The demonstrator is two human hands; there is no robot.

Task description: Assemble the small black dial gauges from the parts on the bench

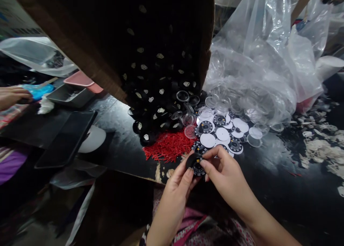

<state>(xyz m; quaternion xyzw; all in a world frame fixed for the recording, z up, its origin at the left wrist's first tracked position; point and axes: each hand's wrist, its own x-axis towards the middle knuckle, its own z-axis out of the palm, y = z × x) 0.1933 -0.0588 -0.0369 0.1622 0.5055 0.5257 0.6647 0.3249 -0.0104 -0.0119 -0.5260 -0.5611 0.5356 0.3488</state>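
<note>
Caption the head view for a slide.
Left hand and right hand hold a black-cased dial near red pointers.

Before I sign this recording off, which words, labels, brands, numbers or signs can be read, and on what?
No text is legible.
Held dial: markings too small to read.
Piled dial discs: markings too small to read.
Dark lettering, upper left: too blurred to read; its surface unclear.

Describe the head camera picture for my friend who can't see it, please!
A person's left hand and right hand hold a black dial between their fingers. Beyond it, a dark table carries red slivers, white and black discs and clear rings, beside a box of black parts.
</note>
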